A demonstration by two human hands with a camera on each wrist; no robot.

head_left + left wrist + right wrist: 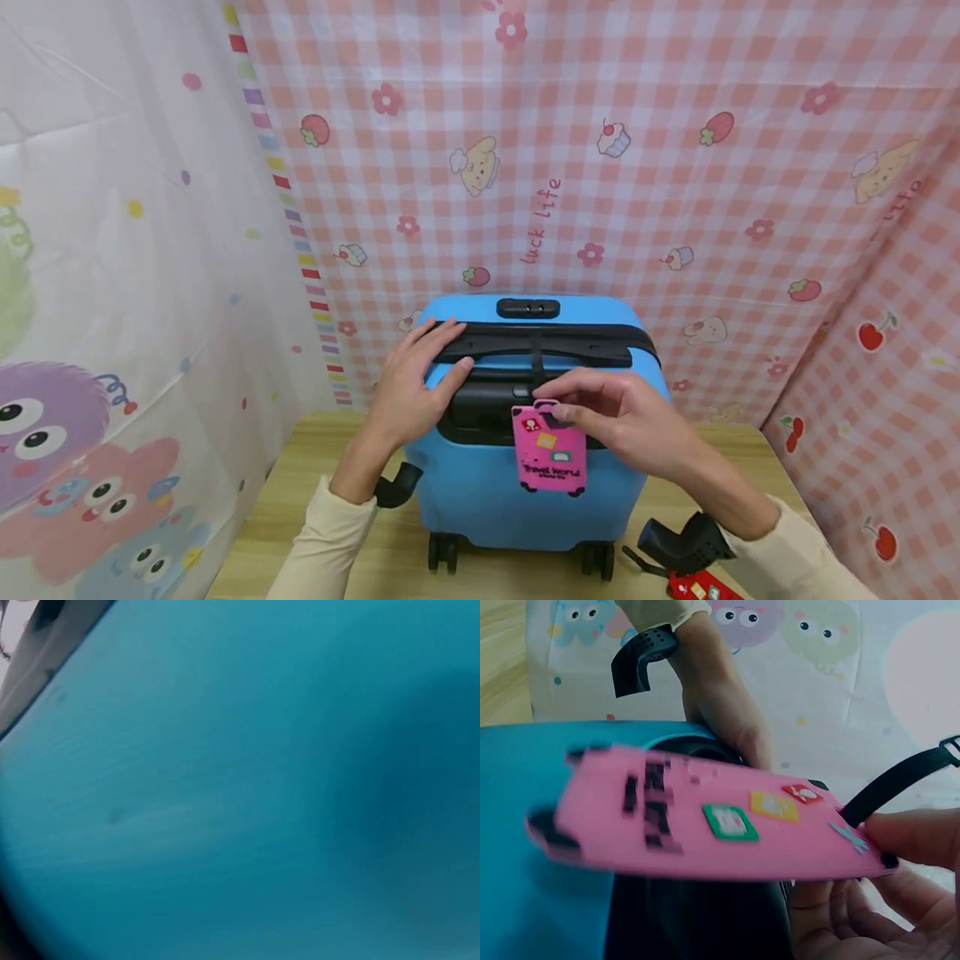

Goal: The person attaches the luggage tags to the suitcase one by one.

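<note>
Pink luggage tag (550, 457), right hand (637, 421) pinching it, left fingers (444, 335) on suitcase (480, 496) (head view only)

Left hand (416, 387), back upward, fingers (432, 338) extended, thumb (454, 380) spread apart; right hand (633, 421) in a pinch, forefinger (577, 381) and thumb opposed; both sleeved forearms (324, 527) angled inward.

Suitcase (480, 500) on table (292, 500), curtain (540, 225) behind, luggage tag (549, 460) before suitcase, second tag (701, 587) lower right.
</note>
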